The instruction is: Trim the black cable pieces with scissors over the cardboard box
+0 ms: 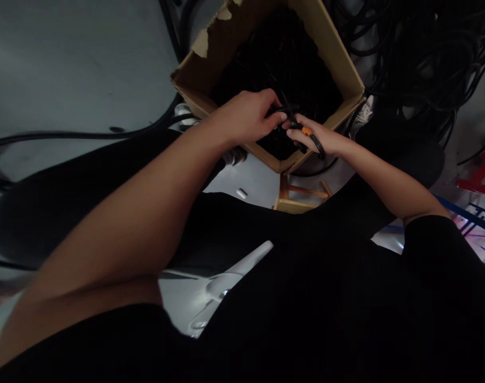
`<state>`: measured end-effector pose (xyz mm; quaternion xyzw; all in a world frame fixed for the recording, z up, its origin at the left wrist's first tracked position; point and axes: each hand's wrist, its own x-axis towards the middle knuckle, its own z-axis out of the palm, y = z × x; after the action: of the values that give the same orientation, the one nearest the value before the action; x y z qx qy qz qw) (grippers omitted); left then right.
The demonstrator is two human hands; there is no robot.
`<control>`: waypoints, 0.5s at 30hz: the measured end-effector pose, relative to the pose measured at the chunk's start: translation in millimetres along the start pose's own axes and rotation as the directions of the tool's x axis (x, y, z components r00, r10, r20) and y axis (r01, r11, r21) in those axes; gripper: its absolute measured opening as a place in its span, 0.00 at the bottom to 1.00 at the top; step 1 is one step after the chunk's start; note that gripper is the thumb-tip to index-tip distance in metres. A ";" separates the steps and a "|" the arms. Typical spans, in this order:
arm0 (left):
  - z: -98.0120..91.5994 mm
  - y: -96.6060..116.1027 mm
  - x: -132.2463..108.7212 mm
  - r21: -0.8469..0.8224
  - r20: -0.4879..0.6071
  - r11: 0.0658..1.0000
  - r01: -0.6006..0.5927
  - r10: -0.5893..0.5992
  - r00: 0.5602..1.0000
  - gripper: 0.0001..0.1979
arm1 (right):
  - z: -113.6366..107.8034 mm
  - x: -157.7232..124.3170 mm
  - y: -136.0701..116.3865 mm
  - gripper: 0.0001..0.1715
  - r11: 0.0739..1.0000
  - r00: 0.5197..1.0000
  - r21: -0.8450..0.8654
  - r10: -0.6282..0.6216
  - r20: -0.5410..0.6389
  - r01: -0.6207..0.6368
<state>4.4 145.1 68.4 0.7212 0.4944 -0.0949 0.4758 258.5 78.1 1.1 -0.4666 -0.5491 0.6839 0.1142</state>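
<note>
Scissors (307,131) with black and orange handles are in my right hand (321,137), its fingers closed round the grips. Their dark blades point up and left, close to the fingertips of my left hand (255,113). That hand pinches a small dark piece (272,111), too dim to make out its kind, and it lies against or right beside the blades. Both hands are over the near side of an open cardboard box (334,40). Inside the box is a heap of black pieces (278,58), too dark to tell apart.
Coiled black hoses or cables (429,58) lie at the upper right. Another black hose (86,135) runs across the grey floor at left. A small wooden stool (296,205) stands below the box. Something red (482,173) is at the right edge.
</note>
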 end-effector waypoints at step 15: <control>1.9 -5.2 -0.7 -0.012 0.032 0.999 -0.043 0.043 0.999 0.32 | 10.3 -0.5 -22.9 0.21 0.968 0.981 0.182 0.187 -0.044 -0.176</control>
<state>0.5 143.4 64.7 0.7274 0.4715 -0.0934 0.4898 242.8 79.6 20.6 -0.5235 -0.4375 0.7230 0.1087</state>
